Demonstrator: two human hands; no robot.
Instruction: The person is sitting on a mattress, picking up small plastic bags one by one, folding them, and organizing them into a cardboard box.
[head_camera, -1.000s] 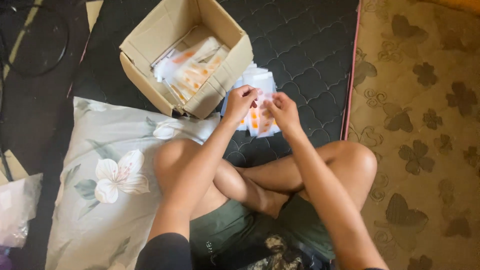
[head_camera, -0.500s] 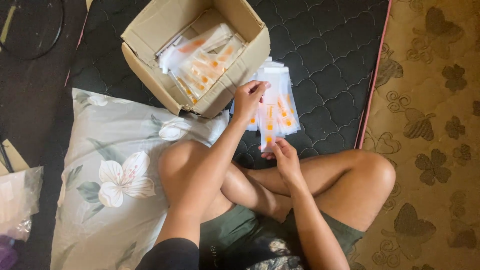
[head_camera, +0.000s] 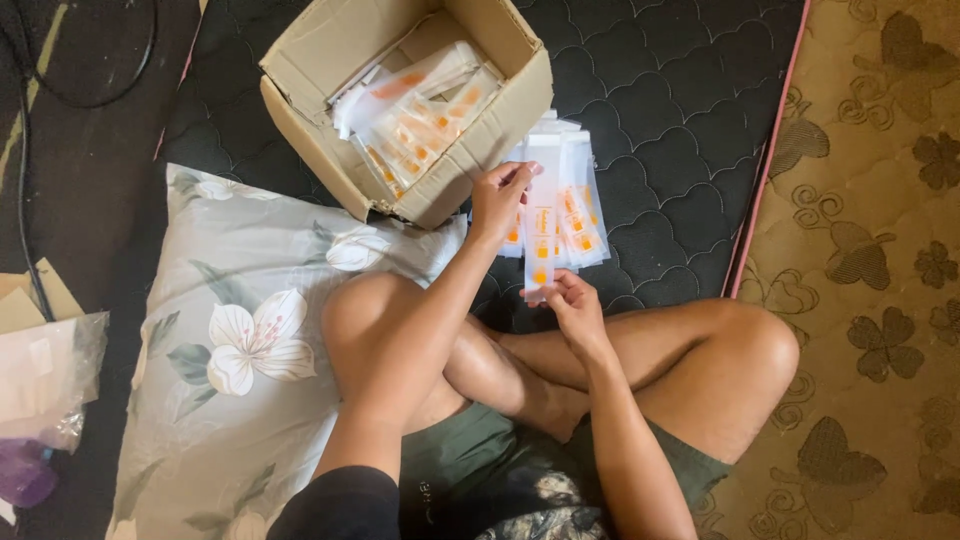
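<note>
Cardboard box (head_camera: 440, 190) blocks fwd-left; pillow (head_camera: 230, 330) left; quilted mat (head_camera: 680, 110) open fwd-right.

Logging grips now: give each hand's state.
Left hand: shut on the packet's top.
Right hand: shut on the packet's bottom.

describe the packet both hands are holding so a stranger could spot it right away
Start at the open cardboard box on the dark quilted mat. Just right of it lies a packet pile. The held packet is the long white strip, upright, pinched by left hand and right hand.
</note>
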